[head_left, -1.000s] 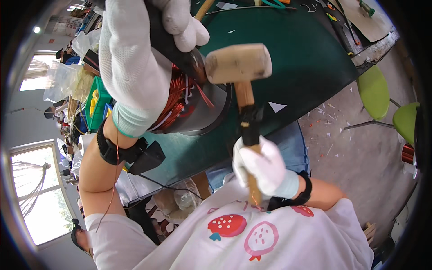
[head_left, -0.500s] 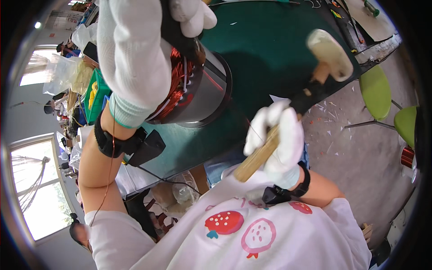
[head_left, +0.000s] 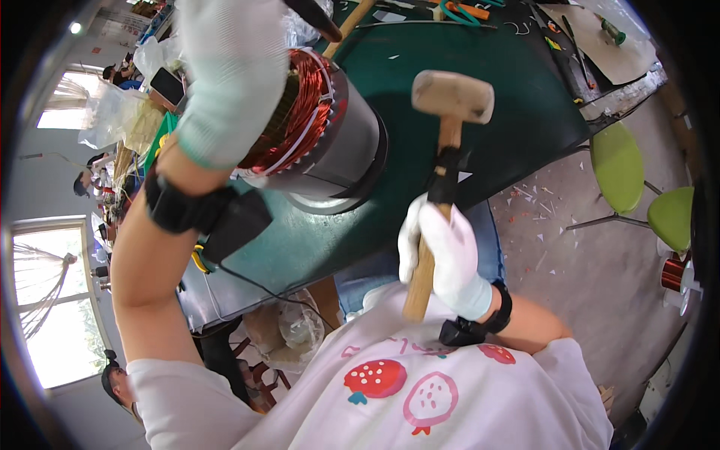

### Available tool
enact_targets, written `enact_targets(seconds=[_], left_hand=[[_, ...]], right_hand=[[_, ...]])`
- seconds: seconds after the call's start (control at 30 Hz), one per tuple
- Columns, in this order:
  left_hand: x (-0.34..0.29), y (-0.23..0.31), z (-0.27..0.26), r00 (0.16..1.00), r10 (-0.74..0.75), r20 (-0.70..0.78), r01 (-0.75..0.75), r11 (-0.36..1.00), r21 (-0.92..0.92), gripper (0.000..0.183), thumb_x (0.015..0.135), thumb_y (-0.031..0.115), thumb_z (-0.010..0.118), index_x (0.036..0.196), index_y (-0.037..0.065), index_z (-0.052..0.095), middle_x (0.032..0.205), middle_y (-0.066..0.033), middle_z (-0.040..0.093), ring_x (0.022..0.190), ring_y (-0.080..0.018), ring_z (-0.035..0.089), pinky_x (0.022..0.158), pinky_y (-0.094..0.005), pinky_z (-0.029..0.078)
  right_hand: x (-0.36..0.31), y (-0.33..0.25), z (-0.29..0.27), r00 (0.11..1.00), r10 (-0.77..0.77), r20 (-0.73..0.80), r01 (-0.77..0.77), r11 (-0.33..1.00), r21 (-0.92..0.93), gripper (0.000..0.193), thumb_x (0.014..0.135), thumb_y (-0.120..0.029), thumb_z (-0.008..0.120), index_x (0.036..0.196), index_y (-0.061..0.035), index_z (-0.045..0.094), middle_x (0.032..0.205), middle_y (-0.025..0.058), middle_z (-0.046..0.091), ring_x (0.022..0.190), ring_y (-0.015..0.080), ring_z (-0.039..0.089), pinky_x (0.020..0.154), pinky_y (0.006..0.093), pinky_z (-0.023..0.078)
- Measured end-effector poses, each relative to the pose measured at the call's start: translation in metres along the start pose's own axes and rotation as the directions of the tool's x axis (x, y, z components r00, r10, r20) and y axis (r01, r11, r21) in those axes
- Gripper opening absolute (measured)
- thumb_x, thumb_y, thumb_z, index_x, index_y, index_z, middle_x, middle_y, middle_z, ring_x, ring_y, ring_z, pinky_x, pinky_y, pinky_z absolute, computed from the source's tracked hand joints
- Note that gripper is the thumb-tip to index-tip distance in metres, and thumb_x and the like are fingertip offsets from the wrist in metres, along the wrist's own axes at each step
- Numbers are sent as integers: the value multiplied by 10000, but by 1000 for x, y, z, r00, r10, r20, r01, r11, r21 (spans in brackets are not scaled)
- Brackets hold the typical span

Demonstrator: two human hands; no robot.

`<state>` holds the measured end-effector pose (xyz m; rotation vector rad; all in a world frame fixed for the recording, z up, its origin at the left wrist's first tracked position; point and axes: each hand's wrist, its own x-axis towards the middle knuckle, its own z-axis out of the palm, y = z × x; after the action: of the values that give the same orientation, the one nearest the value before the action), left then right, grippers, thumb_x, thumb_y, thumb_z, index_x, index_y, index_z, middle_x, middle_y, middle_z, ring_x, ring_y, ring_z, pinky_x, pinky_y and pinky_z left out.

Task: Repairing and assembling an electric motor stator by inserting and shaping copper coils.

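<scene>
My right hand (head_left: 442,247), in a white glove, grips the wooden handle of a mallet (head_left: 454,97). The mallet has a pale head and black tape round its shaft, and is held up over the table edge. A motor stator (head_left: 352,142) with a grey housing lies tilted on the table, its copper windings (head_left: 309,112) tied with white cord. Across its left side reaches my gloved left hand (head_left: 232,67), the fingers cut off by the upper edge. A dark bar-like tool (head_left: 313,19) sticks out beside that hand, over the windings; its grip is out of sight.
Beneath the stator spreads a green tabletop (head_left: 442,45). A wooden stick (head_left: 352,26) lies behind the stator, with an orange-handled tool (head_left: 469,10) at the far edge. Green chairs (head_left: 619,169) stand at right. Scraps litter the floor. A cable (head_left: 255,287) hangs near my left forearm.
The mallet has swung left and turned more upright in my right hand. My left hand and the dark tool have moved up, uncovering more of the windings.
</scene>
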<state>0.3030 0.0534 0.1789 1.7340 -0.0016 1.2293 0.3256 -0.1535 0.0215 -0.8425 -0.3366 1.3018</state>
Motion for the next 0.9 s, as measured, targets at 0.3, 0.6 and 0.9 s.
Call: enact_targets(seconds=[0.3,0.6,0.9], left_hand=[[-14,-13,-30,878,-271,395,370,908,-198,592,1053,559,497,1264,5,501,892,-77,573,767,-176,577,747,-335,504],[-21,-28,-38,916,-108,387,257,898,-357,599,1038,575,521,1250,15,501,822,-47,563,747,-148,558,752,-311,472],[-22,-24,-32,933,-136,333,234,933,-273,573,1040,534,551,1281,17,493,888,-37,557,784,-122,519,756,-292,446]], right_hand=[[-19,4,-7,996,76,50,-77,997,14,101,1046,-139,509,1001,-53,535,707,51,591,574,124,566,561,289,488],[2,38,-2,933,-235,273,301,926,-230,171,1059,-170,483,937,-64,540,731,32,573,625,109,546,599,288,472],[16,9,19,891,-427,-153,442,893,79,255,1097,-276,436,984,-50,477,653,69,556,564,144,556,554,305,487]])
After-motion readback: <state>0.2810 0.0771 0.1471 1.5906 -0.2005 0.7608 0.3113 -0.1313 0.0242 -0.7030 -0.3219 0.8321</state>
